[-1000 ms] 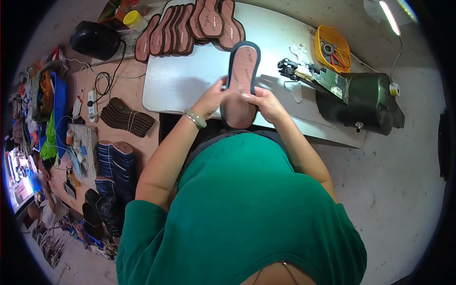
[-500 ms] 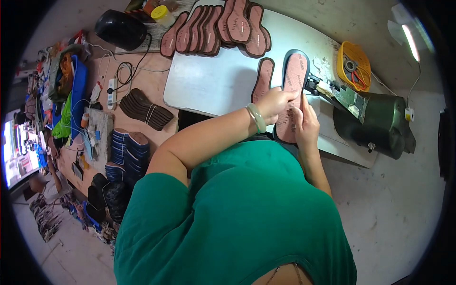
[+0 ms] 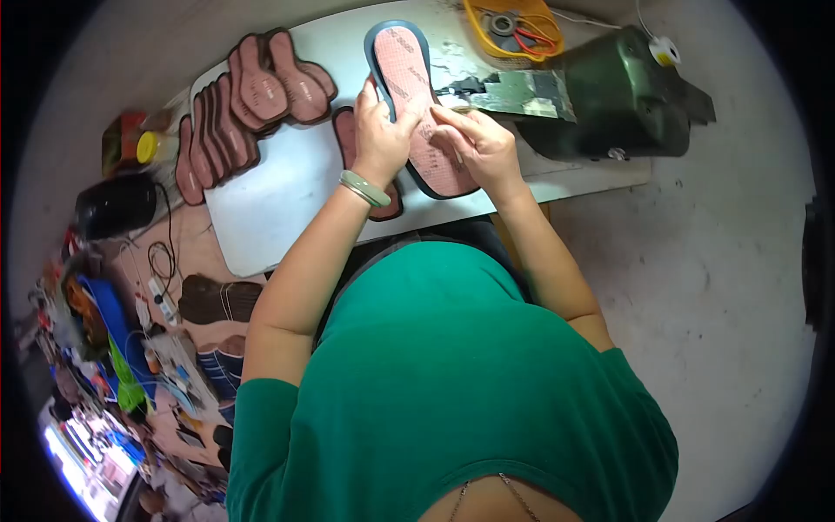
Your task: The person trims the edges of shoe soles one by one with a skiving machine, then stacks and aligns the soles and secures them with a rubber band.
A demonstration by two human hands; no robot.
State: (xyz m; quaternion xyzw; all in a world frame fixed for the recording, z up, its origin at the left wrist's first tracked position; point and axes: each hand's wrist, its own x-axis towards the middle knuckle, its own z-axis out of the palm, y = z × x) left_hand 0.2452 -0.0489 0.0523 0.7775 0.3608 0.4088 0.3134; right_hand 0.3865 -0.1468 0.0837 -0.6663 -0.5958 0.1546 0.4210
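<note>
A dark blue-rimmed shoe sole (image 3: 402, 59) with a printed pink top lies slantwise before me, above the white table. My left hand (image 3: 383, 135), with a pale green bangle at the wrist, grips its left edge, the thumb lying on the pink face. At the right edge my right hand (image 3: 483, 150) has its thumb and forefinger on the sole's middle, the other fingers curled. Partly hidden behind my left hand and wrist is a brown-edged pink insole (image 3: 345, 139) on the table.
Several brown-edged pink insoles (image 3: 261, 94) are piled on the white table (image 3: 287, 183), left. Right of the sole stand a green machine (image 3: 613, 96) with a flat plate (image 3: 531, 94) and a yellow basket (image 3: 546, 45). Bundled dark soles (image 3: 213, 300), cables and a power strip (image 3: 162, 300) lie left.
The view has turned, so the table and piles appear shifted left and rotated. The sole is tilted the other way, and my left hand has moved to its left edge.
</note>
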